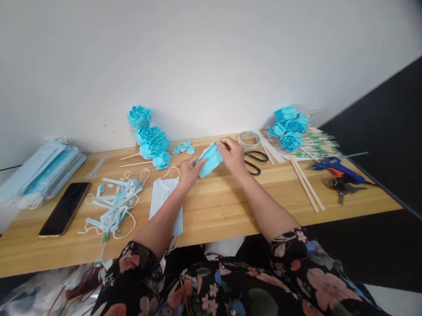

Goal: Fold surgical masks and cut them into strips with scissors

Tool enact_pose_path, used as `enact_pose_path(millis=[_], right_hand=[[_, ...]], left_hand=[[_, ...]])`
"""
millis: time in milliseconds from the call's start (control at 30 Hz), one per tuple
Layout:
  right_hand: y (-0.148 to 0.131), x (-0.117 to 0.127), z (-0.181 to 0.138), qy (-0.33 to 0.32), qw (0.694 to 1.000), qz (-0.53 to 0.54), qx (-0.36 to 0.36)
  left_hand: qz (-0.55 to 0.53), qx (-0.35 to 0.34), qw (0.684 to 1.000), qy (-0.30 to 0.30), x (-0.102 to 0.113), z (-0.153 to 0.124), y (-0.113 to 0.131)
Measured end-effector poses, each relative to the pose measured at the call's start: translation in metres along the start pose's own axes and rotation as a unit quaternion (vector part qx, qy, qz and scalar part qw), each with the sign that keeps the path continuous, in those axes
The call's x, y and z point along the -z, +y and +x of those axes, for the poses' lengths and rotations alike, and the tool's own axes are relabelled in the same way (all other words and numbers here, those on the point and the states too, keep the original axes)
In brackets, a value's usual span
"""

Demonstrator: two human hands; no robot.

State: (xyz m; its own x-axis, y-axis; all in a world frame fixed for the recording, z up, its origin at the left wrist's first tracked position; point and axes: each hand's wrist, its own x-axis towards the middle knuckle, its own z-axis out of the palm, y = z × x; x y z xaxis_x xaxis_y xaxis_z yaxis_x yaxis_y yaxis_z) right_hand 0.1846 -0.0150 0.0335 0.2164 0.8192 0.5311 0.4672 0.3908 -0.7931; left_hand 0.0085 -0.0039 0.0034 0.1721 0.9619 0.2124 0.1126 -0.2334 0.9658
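Along the front edge of the wooden-topped bench (214,212), left of its middle, a pale-blue pleated face mask with white ear loops (158,194) is partly covered by the left forearm. Toward the front left corner, a tangled heap of pale-blue cut strips and white cords (115,202) is laid beside a black flat phone (64,210). Near the right edge, a blue glue gun with an orange trigger (335,165) and a bunch of metal keys (342,188) are seen.

Above the middle of the bench, a bright-blue rectangular piece of soft fabric (210,161) is held aslant between both hands. Its lower left end is pinched by the left hand (190,171), thumb uppermost; its upper right corner is gripped between thumb and fingertips of the right hand (232,153). Each grip is closed, with only the fabric's thickness between the digits. Whether the piece touches the wood cannot be told.

For good handling, tension is best shared evenly by both grips: if pulled too hard, such thin material would probably be stretched or creased. The left pinch is best used as an anchor while the edge is squared by the right fingertips.

Beyond, black-handled scissors (259,151) are placed just right of the right hand, and blue fabric flowers (152,140) are grouped at the rear edge.
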Motion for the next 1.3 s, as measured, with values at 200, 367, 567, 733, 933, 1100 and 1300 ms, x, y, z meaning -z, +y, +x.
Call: enact_pose_path(millis=[200, 367, 567, 733, 933, 1100, 1300], right_hand=[[0.011, 0.005, 0.004, 0.016, 1.0, -0.009, -0.009], [0.014, 0.004, 0.004, 0.016, 1.0, -0.013, -0.015], [0.014, 0.006, 0.005, 0.045, 0.999, -0.015, -0.013], [0.012, 0.007, 0.006, 0.054, 0.998, -0.029, -0.014], [0.014, 0.008, 0.007, 0.059, 0.998, -0.025, -0.003], [0.016, 0.008, 0.007, 0.07, 0.997, -0.013, 0.011], [0.018, 0.007, 0.006, 0.075, 0.997, -0.009, 0.012]], left_hand=[[-0.112, 0.057, 0.992, 0.025, 0.0, 0.004, -0.003], [-0.177, 0.065, 0.982, 0.031, 0.001, 0.005, -0.003], [-0.132, 0.058, 0.989, 0.035, 0.003, 0.007, -0.005], [-0.126, 0.053, 0.99, 0.037, 0.003, 0.007, -0.003], [-0.133, 0.056, 0.989, 0.014, 0.004, 0.005, -0.001], [-0.155, 0.106, 0.982, 0.009, 0.005, 0.006, 0.001], [-0.241, 0.126, 0.962, -0.017, 0.002, 0.004, 0.004]])
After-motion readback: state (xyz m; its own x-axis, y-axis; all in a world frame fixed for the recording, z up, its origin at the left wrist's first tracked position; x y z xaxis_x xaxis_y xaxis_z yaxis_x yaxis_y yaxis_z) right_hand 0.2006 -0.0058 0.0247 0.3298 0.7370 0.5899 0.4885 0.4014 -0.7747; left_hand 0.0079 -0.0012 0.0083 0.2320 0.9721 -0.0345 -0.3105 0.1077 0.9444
